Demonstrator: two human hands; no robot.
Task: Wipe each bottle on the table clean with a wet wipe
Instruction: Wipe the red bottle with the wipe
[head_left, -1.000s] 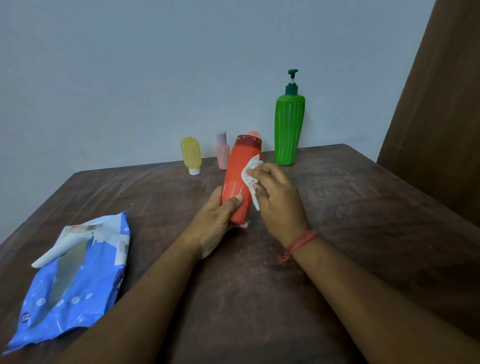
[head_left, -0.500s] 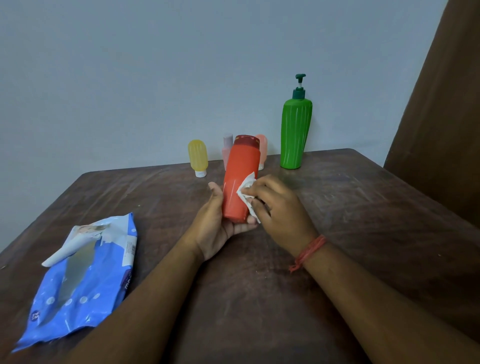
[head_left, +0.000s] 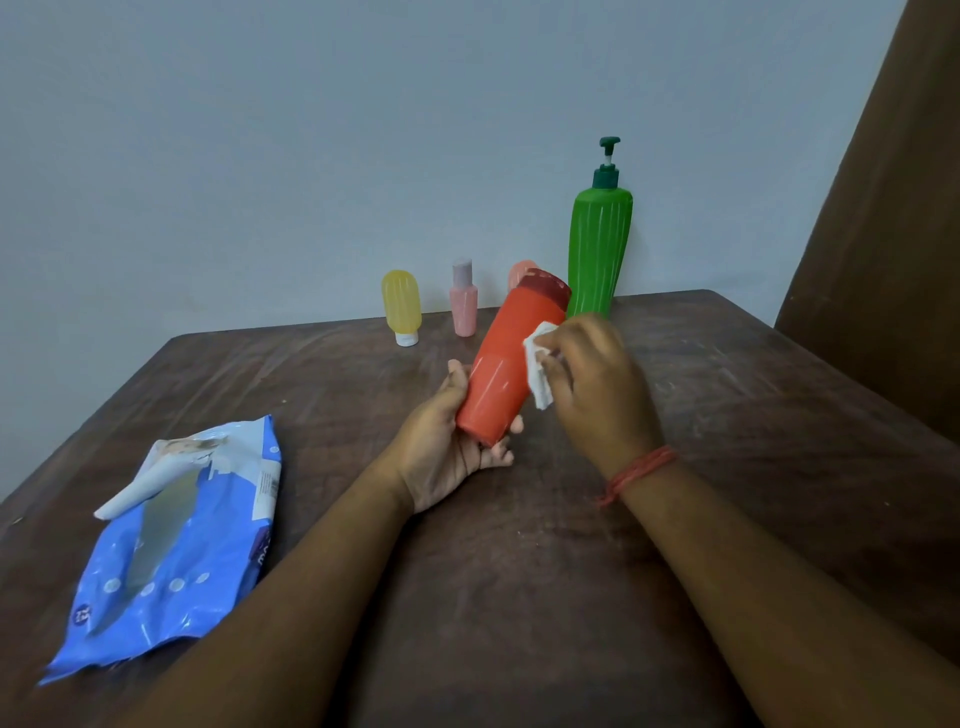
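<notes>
My left hand (head_left: 447, 447) grips the base of an orange-red bottle (head_left: 506, 371), which leans with its dark red cap toward the back right. My right hand (head_left: 597, 387) pinches a white wet wipe (head_left: 537, 369) against the bottle's right side. At the back of the table stand a yellow bottle (head_left: 401, 306) on its white cap, a small pink bottle (head_left: 463, 301), a tall green pump bottle (head_left: 598, 244) and a peach bottle (head_left: 521, 273), mostly hidden behind the red one.
A blue pack of wet wipes (head_left: 166, 545) lies at the table's left front, its flap peeled open. The dark wooden table (head_left: 753, 415) ends at a grey wall. A brown panel (head_left: 893, 234) stands at the right.
The red bottle has tilted from upright to leaning right. My right hand with the wipe has slid up its right side toward the cap.
</notes>
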